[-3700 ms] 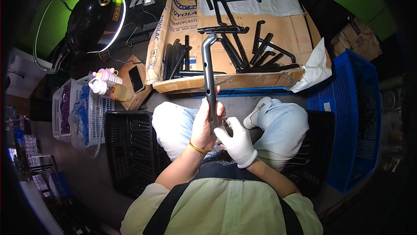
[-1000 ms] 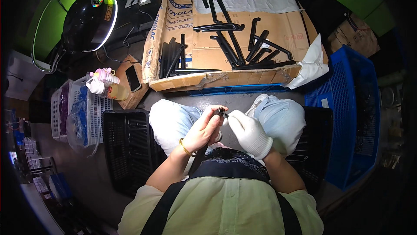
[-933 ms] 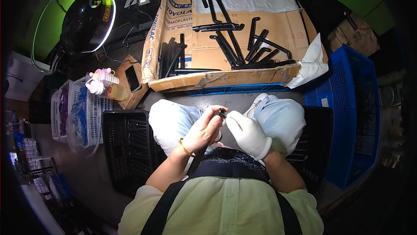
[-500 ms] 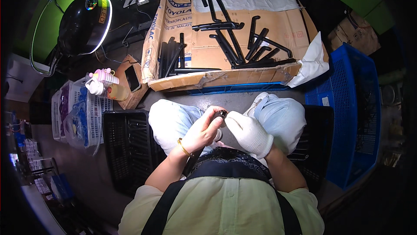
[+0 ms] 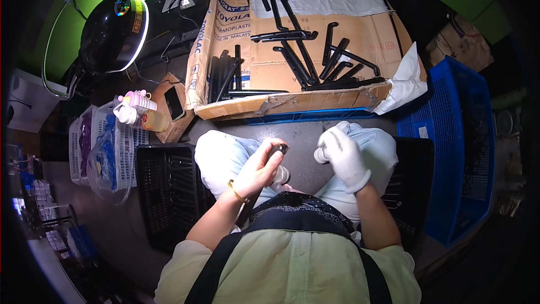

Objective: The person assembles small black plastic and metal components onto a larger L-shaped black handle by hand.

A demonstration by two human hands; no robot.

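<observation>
L hand [image 5: 260, 168] round blk rod [image 5: 283, 149]

Looks smooth, black and faintly glossy on the held rod [image 5: 283, 149], plastic or metal unclear. Shows matt knitted cloth on the glove [image 5: 347, 160] and shiny yellow metal in the bracelet [image 5: 235, 193]. Includes dull brown cardboard in the box [image 5: 326, 100], glossy tape [image 5: 275, 102] on its edge, perforated plastic in the blue crate [image 5: 419, 107] and gloss on the black lamp [image 5: 105, 37].

Black lamp [image 5: 107, 39] (lit); dark phone [image 5: 175, 103] near white-lidded bottle [image 5: 153, 120].
</observation>
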